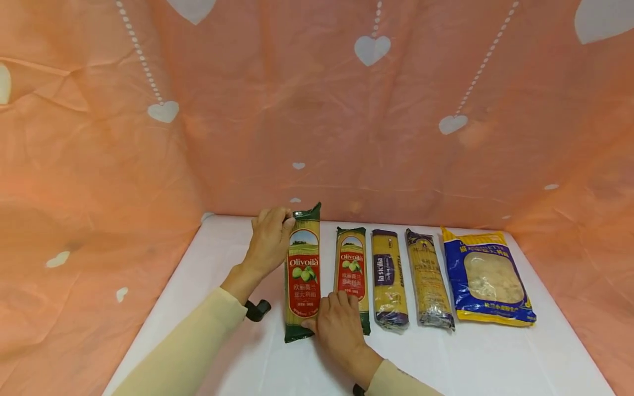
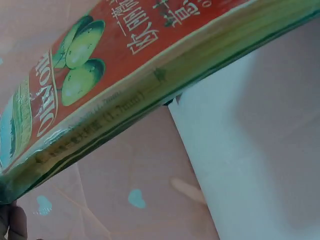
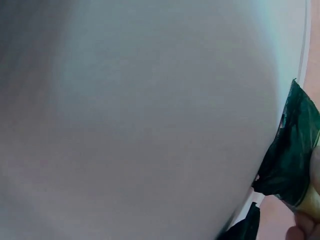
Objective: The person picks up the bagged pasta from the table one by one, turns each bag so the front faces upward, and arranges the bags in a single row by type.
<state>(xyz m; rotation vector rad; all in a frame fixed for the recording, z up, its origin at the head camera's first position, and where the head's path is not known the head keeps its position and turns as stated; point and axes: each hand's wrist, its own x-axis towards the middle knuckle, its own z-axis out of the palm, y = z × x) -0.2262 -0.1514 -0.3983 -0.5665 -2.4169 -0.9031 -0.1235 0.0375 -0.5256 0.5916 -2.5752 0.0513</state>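
Observation:
A packet of Olivoilà spaghetti, red-labelled with green ends, is held between both hands, tilted up off the white table. My left hand grips its upper end from the left; in the left wrist view, fingertips show at the packet's end. Low on its right side, my right hand pinches the bottom corner, thumb on the front. The right wrist view shows fingers by the dark green end. A second Olivoilà packet lies just to the right, its lower part partly hidden behind my right hand.
Farther right lie a purple-and-yellow la sicilia pasta packet, a clear pasta packet with dark ends and a wide blue-and-yellow bag. Orange cloth with white hearts walls the back and sides of the white table.

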